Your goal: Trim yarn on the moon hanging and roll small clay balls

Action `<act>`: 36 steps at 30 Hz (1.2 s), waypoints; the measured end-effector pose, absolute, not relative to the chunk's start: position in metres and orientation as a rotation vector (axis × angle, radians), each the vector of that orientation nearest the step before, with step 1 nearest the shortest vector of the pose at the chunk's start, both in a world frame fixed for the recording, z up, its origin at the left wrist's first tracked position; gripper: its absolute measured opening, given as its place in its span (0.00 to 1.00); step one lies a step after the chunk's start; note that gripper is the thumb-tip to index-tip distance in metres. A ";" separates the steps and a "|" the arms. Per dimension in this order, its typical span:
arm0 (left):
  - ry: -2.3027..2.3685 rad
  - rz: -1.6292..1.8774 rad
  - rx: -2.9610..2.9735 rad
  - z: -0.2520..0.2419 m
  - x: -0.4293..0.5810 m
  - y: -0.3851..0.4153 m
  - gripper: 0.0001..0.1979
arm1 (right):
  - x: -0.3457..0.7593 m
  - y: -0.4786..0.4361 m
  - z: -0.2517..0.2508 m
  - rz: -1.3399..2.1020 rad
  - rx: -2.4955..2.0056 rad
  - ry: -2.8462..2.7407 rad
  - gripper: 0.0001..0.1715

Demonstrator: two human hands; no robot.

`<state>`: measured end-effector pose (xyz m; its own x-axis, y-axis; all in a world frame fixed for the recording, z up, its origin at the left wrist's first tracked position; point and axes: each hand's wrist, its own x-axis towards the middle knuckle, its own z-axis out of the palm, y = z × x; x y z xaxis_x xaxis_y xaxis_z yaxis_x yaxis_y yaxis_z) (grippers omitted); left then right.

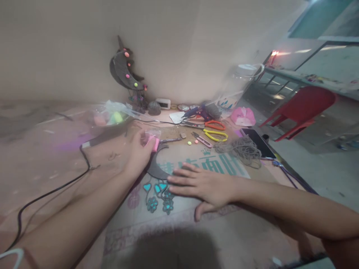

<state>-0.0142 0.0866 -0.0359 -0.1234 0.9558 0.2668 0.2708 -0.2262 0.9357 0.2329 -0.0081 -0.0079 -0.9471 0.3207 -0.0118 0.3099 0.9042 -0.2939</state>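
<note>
My left hand [141, 147] is closed around a small pink packet [155, 144] with clear plastic at its top. Just below it, a dark grey crescent moon [157, 170] lies flat on the printed sheet [179, 220]. From the moon hang turquoise heart pendants [147, 186] and dark flower-shaped pendants [152, 204] with turquoise parts. My right hand [200, 185] rests palm down with its fingers stretched out. Its fingertips reach the moon's lower right edge and cover some of the pendants. Two small clay balls, one yellow-green [189, 143] and one pink [196, 142], lie beyond the hands.
Farther back are small snips [202, 140], yellow-handled pliers [215, 135], orange-handled pliers [214, 125] and a glue gun [196, 111]. Grey cord [244, 151] lies beside a phone [258, 144] at right. A decorated moon [123, 71] is against the wall. A black cable [56, 188] crosses the left.
</note>
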 end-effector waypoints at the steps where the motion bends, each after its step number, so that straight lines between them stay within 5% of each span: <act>1: 1.391 1.389 1.511 -0.036 -0.014 0.087 0.23 | 0.223 -0.012 -0.009 0.445 -0.428 -3.036 0.47; 9: 1.389 1.390 1.522 -0.039 -0.018 0.086 0.23 | 0.197 0.034 -0.007 0.485 -0.612 -2.795 0.48; 17: 1.418 1.397 1.536 -0.034 -0.016 0.081 0.20 | 0.257 0.022 0.015 0.481 -1.083 -2.370 0.18; 24: 1.393 1.407 1.539 -0.035 -0.015 0.082 0.19 | 0.254 0.025 -0.005 0.582 -1.025 -2.542 0.19; 29: 1.442 1.408 1.563 -0.038 -0.016 0.083 0.18 | 0.252 0.031 -0.013 0.569 -0.959 -2.475 0.06; 36: 1.461 1.390 1.672 -0.040 -0.018 0.085 0.20 | 0.254 0.031 -0.021 0.469 -0.881 -2.443 0.16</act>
